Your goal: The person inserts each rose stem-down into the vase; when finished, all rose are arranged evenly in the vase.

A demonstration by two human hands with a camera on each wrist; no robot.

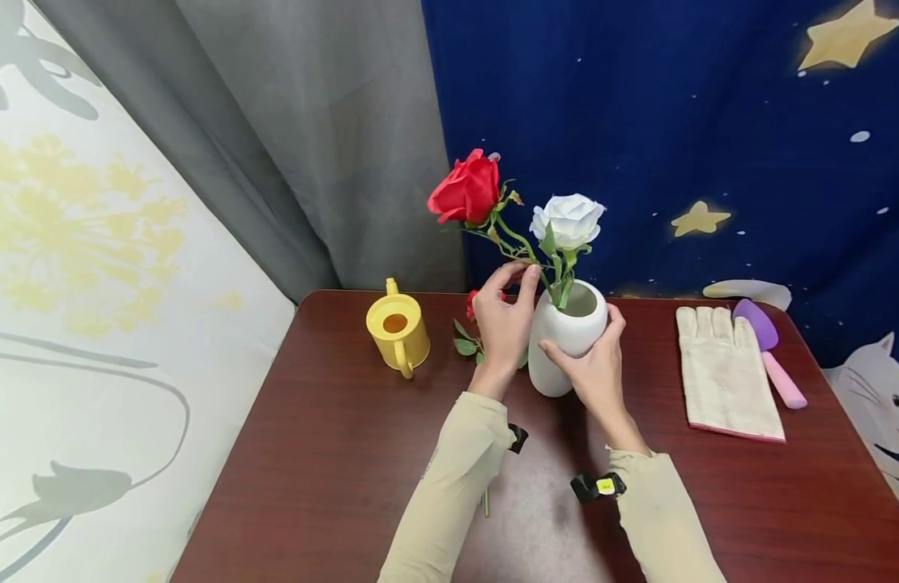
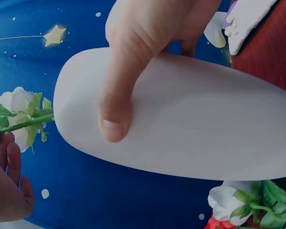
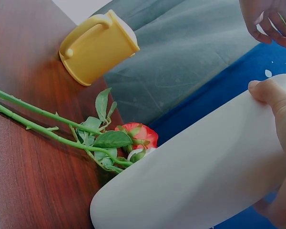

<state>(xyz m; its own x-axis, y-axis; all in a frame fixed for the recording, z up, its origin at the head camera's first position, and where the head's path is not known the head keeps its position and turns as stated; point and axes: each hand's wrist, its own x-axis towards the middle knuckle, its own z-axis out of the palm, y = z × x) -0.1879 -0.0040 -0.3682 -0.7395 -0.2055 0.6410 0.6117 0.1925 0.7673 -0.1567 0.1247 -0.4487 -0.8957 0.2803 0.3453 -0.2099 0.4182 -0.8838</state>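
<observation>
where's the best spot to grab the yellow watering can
Probably by its handle, coming from the near side: the yellow can stands upright with that loop facing the person, and the table in front is bare, so fingers could curl through it.

Matt white vase point(image 1: 566, 336), glossy wooden table point(image 1: 333, 453), cloth glove point(image 1: 726, 372).

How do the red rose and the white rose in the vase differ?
The red rose is red and stands higher than the white rose, which is white and sits just above the vase mouth. The red rose leans left on a slanted stem pinched by the left hand; the white rose stands nearly upright, untouched. Both have green stems running into the vase that the right hand holds.
</observation>
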